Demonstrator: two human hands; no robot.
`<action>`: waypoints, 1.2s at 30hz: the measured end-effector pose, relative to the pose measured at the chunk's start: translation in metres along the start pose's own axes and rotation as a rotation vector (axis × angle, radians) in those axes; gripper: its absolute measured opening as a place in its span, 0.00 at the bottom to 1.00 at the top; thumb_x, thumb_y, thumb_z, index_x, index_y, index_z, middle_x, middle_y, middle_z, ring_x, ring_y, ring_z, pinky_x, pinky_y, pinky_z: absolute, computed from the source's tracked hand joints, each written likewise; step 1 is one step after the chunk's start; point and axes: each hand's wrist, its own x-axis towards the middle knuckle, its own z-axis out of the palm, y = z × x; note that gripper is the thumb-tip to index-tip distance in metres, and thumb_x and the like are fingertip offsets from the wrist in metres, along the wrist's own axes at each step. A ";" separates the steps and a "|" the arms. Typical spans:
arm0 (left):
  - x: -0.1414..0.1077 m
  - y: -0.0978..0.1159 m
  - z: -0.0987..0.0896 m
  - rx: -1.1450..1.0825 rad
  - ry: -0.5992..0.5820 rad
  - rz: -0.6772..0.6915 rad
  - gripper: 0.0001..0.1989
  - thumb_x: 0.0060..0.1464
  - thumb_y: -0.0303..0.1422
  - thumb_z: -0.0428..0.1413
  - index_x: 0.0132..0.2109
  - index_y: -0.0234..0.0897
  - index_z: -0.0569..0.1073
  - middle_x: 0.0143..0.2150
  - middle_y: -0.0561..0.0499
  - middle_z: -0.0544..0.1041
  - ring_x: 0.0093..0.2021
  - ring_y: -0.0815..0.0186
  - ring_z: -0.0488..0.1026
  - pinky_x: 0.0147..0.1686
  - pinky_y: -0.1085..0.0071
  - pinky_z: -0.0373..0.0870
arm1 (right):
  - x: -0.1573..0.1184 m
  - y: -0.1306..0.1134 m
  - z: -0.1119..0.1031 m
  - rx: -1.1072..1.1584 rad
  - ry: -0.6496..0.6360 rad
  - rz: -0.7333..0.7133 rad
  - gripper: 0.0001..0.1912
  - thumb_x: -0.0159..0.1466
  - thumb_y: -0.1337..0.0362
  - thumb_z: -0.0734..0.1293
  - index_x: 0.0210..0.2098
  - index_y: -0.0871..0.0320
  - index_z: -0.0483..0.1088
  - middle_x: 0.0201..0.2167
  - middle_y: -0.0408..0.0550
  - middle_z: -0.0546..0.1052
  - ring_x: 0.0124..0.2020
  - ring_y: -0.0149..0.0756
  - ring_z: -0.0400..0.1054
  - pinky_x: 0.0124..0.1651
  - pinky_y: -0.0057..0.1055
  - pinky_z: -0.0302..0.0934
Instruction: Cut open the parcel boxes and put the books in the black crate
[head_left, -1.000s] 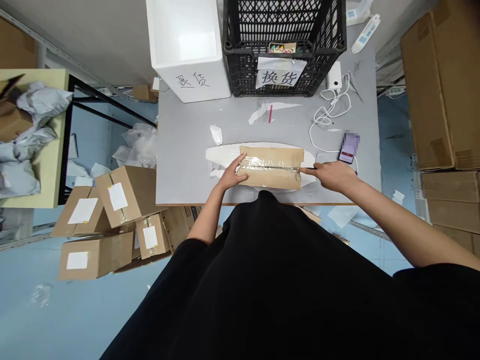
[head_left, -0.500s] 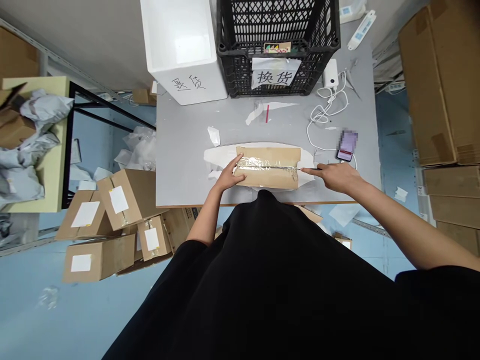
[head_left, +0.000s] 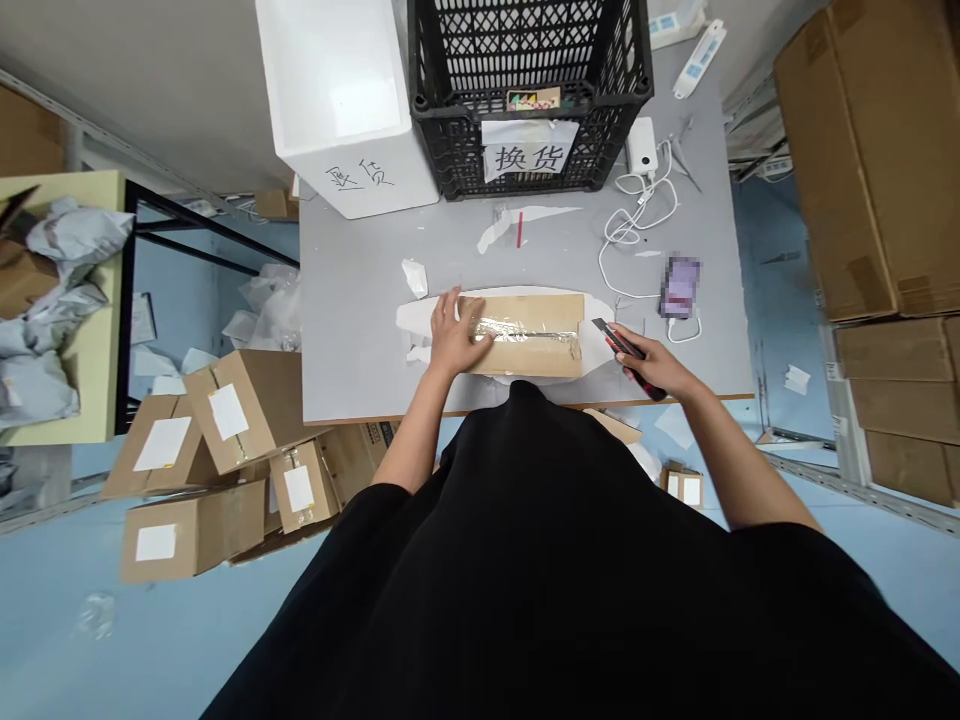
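Observation:
A long cardboard box [head_left: 536, 362], with shiny clear tape along its middle seam, lies on white wrapping [head_left: 415, 317] near the table's front edge. Spread across the box's left end is my left hand [head_left: 454, 335], fingers apart and resting on the cardboard. My right hand [head_left: 654, 365] is wrapped round a black and red utility knife [head_left: 628, 350]. The knife's blade points up and left, just off the right end of the box and apart from it.
Behind the box stand a white bin [head_left: 341, 100] and a black crate [head_left: 525, 150]. A phone [head_left: 680, 287] and a white cable [head_left: 622, 232] lie at the right of the grey table [head_left: 352, 370]. Cartons [head_left: 240, 410] are stacked on the left floor.
My right hand has drawn the knife away from the box's right end and turned it, so its red and black body shows. My left hand has shifted further onto the box's left end.

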 end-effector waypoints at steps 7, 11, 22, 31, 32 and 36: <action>0.017 0.059 0.040 0.028 -0.279 0.249 0.47 0.44 0.63 0.61 0.68 0.52 0.64 0.76 0.49 0.49 0.75 0.38 0.38 0.71 0.40 0.27 | 0.015 0.006 0.041 0.462 0.027 0.083 0.44 0.62 0.56 0.66 0.74 0.44 0.45 0.34 0.41 0.69 0.26 0.30 0.62 0.32 0.33 0.65; 0.004 0.062 0.047 0.058 -0.288 0.229 0.54 0.39 0.65 0.63 0.70 0.50 0.62 0.77 0.45 0.48 0.75 0.33 0.34 0.68 0.37 0.20 | 0.019 0.000 0.036 0.502 -0.018 0.075 0.43 0.63 0.57 0.66 0.74 0.45 0.47 0.33 0.40 0.68 0.26 0.30 0.61 0.32 0.32 0.64; -0.005 0.059 0.058 0.097 -0.253 0.215 0.58 0.35 0.67 0.63 0.71 0.52 0.59 0.77 0.49 0.47 0.75 0.34 0.28 0.67 0.38 0.14 | 0.024 -0.002 0.019 0.509 -0.129 0.047 0.42 0.62 0.61 0.68 0.73 0.49 0.51 0.30 0.39 0.68 0.25 0.28 0.61 0.31 0.30 0.60; -0.004 0.065 0.058 0.338 -0.300 0.184 0.58 0.41 0.67 0.59 0.73 0.48 0.55 0.78 0.47 0.43 0.75 0.34 0.26 0.67 0.32 0.22 | 0.021 -0.008 0.013 0.389 -0.153 0.029 0.41 0.62 0.61 0.67 0.73 0.52 0.53 0.29 0.39 0.68 0.24 0.28 0.60 0.31 0.30 0.60; -0.004 0.066 0.058 0.363 -0.306 0.184 0.58 0.42 0.67 0.58 0.74 0.48 0.54 0.78 0.46 0.42 0.75 0.34 0.25 0.66 0.32 0.23 | 0.022 -0.008 0.013 0.377 -0.158 0.029 0.41 0.62 0.61 0.67 0.73 0.52 0.53 0.29 0.39 0.68 0.24 0.28 0.60 0.31 0.30 0.59; -0.004 0.065 0.060 0.400 -0.297 0.194 0.59 0.41 0.67 0.58 0.74 0.48 0.52 0.78 0.45 0.42 0.75 0.33 0.26 0.66 0.30 0.25 | 0.022 -0.006 0.010 0.322 -0.172 0.021 0.41 0.63 0.61 0.67 0.73 0.53 0.52 0.27 0.38 0.67 0.24 0.29 0.60 0.31 0.30 0.59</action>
